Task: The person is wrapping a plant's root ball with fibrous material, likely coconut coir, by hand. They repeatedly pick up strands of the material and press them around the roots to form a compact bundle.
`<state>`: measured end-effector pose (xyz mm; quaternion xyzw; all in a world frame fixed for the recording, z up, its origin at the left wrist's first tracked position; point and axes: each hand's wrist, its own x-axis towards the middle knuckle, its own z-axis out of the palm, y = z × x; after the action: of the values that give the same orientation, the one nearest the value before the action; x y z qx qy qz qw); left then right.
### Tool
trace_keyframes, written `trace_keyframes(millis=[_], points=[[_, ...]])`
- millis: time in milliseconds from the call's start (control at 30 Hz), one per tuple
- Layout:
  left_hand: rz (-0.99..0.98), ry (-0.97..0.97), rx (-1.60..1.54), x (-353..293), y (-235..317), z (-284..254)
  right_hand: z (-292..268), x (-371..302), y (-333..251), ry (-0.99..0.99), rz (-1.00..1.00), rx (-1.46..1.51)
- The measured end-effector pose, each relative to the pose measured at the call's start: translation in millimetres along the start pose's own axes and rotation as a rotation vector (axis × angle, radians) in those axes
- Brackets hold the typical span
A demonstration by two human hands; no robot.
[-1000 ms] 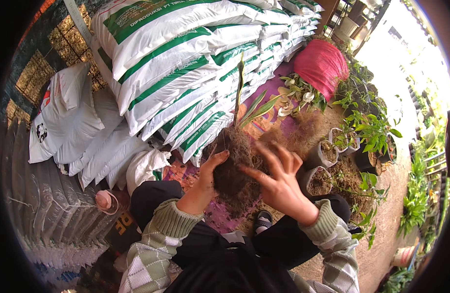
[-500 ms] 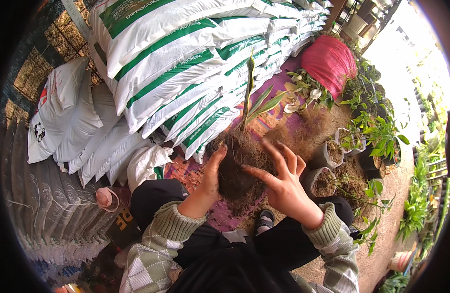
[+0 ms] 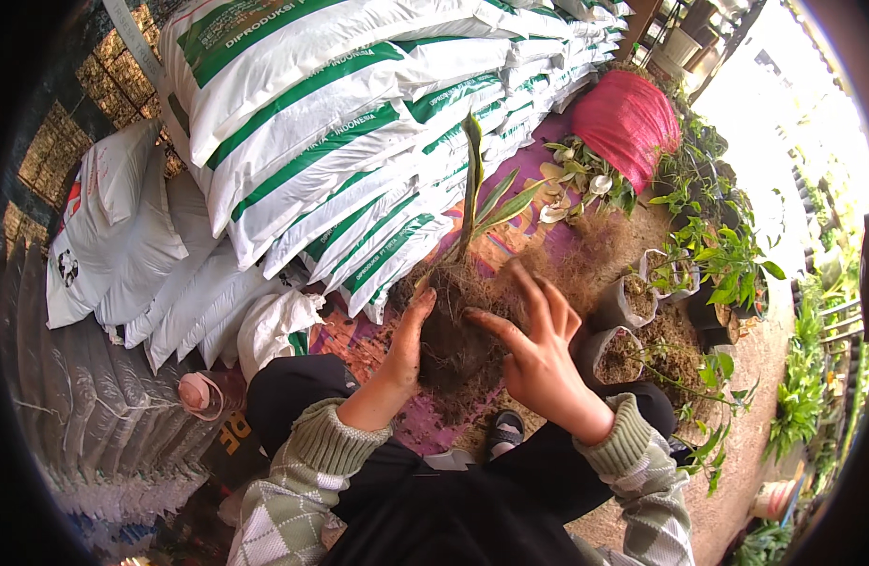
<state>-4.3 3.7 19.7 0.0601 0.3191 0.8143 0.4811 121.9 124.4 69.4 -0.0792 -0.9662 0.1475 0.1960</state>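
Note:
A potless plant with a dark, hairy root ball (image 3: 453, 344) is held upright above my lap. Its long pointed green leaves (image 3: 472, 189) rise away from me, some with pale yellowish edges. My left hand (image 3: 397, 354) cups the left side of the root ball, thumb on top and the other fingers hidden behind it. On the other side, my right hand (image 3: 546, 368) has its fingers spread. Its index fingertip touches the soil, and the upper fingers lie against the loose brown roots (image 3: 576, 255).
White sacks with green bands (image 3: 331, 123) are stacked at the far left. Plant bags of soil (image 3: 616, 354) and leafy plants (image 3: 727, 274) stand to the right, near a pink-red sack (image 3: 628, 127). A pink lidded container (image 3: 200, 394) sits at left. Purple sheeting (image 3: 430, 420) lies below.
The whole view has shifted slightly. My right index fingertip has moved a little farther up the root ball, while my left hand keeps its place on it.

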Motion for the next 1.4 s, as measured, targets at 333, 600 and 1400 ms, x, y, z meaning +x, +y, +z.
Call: trace_keyframes(millis=[333, 600, 1400], points=[[0.041, 0.016, 0.169, 2.1, 4.6, 1.8, -16.7, 8.7, -3.0, 0.158, 0.040, 0.087], [0.026, -0.030, -0.008, 7.5, 4.8, -0.8, -1.3, 4.7, 7.0, 0.252, 0.007, 0.083], [-0.140, 0.115, -0.019, 5.6, 4.6, -9.5, 0.1, -8.2, -10.2, 0.021, -0.105, -0.231]])
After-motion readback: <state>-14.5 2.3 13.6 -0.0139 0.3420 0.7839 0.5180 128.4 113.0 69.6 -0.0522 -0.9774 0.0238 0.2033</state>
